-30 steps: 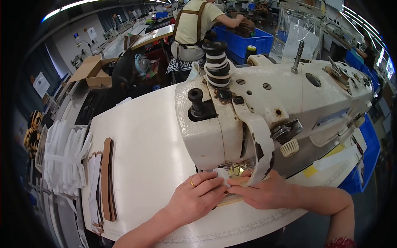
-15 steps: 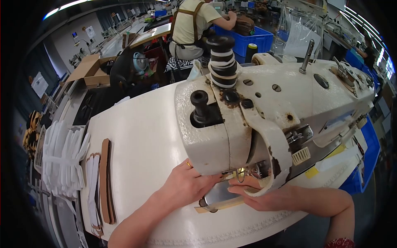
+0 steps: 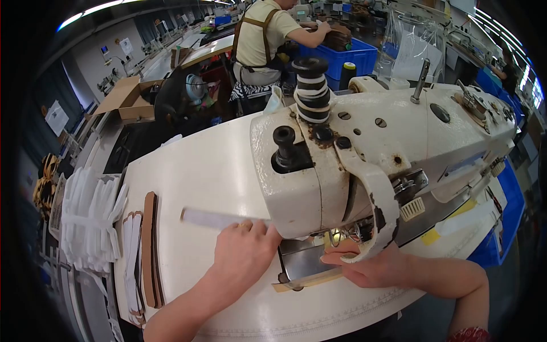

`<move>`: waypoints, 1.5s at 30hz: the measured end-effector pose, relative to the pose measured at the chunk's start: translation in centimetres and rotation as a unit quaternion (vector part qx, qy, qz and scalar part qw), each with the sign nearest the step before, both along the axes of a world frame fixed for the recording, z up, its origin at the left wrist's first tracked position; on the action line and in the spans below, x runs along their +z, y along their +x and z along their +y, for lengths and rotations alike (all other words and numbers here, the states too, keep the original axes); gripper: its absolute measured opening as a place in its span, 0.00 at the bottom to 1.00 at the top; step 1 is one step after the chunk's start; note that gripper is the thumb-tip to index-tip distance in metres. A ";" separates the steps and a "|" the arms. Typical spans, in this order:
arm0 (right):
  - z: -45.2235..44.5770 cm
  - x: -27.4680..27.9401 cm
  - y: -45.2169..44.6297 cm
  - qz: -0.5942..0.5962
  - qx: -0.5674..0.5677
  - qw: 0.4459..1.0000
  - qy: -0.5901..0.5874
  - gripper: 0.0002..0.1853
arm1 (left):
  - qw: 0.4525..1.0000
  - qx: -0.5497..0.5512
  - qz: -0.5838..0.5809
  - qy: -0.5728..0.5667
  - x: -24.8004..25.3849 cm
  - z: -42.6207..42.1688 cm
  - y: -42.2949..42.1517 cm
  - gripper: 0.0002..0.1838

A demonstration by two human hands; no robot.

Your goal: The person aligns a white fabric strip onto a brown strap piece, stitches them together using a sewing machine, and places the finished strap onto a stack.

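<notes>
My left hand [image 3: 246, 248] is left of the sewing machine's needle area, closed on a white strip [image 3: 219, 219] with a brown end. The strip is motion-blurred, lies over the white table and points left from my fingers. My right hand [image 3: 373, 267] rests beside the presser foot [image 3: 335, 236], its fingers stretched toward the needle and slightly apart. The machine's curved guard [image 3: 376, 199] hides part of that hand; I make out nothing held in it. Below the needle is a metal plate [image 3: 310, 263] with a tan tape strip [image 3: 307, 281] along its front edge.
The white sewing machine head [image 3: 296, 199] overhangs the work area. On the table's left lie brown strips [image 3: 150, 251] and white strips with brown edges [image 3: 132, 265], beside a tied white bundle [image 3: 88, 222]. Another person [image 3: 268, 40] works at a blue crate [image 3: 347, 57] behind.
My left hand has moved left from the needle area, and the white strip now shows out to its left. My right hand has stayed near the presser foot. The view has shifted slightly.
</notes>
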State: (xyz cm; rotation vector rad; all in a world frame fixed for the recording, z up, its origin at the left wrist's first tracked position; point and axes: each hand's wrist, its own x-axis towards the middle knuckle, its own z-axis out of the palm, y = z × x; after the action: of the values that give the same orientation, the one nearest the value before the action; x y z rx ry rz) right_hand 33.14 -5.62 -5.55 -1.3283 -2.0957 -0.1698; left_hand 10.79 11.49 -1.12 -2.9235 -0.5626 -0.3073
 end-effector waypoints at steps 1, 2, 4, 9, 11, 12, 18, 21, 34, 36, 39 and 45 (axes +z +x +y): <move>0.0 0.5 -0.2 -0.022 -0.018 0.999 -0.019 0.26 | 1.000 -0.017 0.008 -0.001 0.5 -1.1 -0.8 0.18; 0.0 0.8 -0.4 -0.042 -0.036 0.998 -0.040 0.27 | 0.999 -0.033 0.017 -0.004 0.9 -2.2 -1.6 0.18; 0.0 1.2 -0.6 -0.072 -0.050 0.993 -0.078 0.29 | 0.996 -0.086 0.016 -0.019 0.7 -2.9 -2.5 0.18; 0.2 1.2 -0.8 -0.095 -0.058 0.992 -0.062 0.31 | 0.958 -0.255 -0.122 -0.048 -1.1 -0.5 -2.0 0.25; 0.3 1.2 -0.6 -0.090 -0.052 0.994 -0.043 0.31 | 0.964 -0.201 -0.156 -0.073 -2.0 -1.4 -2.0 0.27; 0.3 1.2 -0.6 -0.089 -0.053 0.994 -0.044 0.30 | 0.966 -0.174 -0.172 -0.088 -2.4 -2.2 -1.9 0.28; 0.4 1.5 -0.6 -0.069 -0.048 0.996 -0.037 0.28 | 0.964 -0.019 -0.196 -0.178 -2.0 -6.9 0.1 0.26; 0.5 1.3 -0.4 -0.063 -0.047 0.996 -0.037 0.28 | 0.971 -0.057 -0.177 -0.150 -1.6 -6.0 0.0 0.22; 1.0 0.8 0.2 -0.067 -0.042 0.997 -0.016 0.25 | 0.973 -0.060 -0.175 -0.139 -1.8 -5.3 0.6 0.22; 1.0 0.9 0.1 -0.069 -0.046 0.997 -0.007 0.24 | 0.969 -0.074 -0.180 -0.153 -2.1 -5.0 0.5 0.23; 0.8 1.0 0.1 -0.065 -0.047 0.997 -0.010 0.24 | 0.962 -0.093 -0.188 -0.173 -2.3 -4.7 0.5 0.23; 0.6 1.1 0.0 -0.065 -0.049 0.997 -0.018 0.25 | 0.962 -0.086 -0.190 -0.174 -2.2 -4.8 0.6 0.23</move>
State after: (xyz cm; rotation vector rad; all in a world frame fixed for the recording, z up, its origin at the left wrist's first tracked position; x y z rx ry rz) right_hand 33.10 -4.98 -4.44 -1.4774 -2.1497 -0.2678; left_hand 11.40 6.69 -3.30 -3.2785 -0.4451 -0.8930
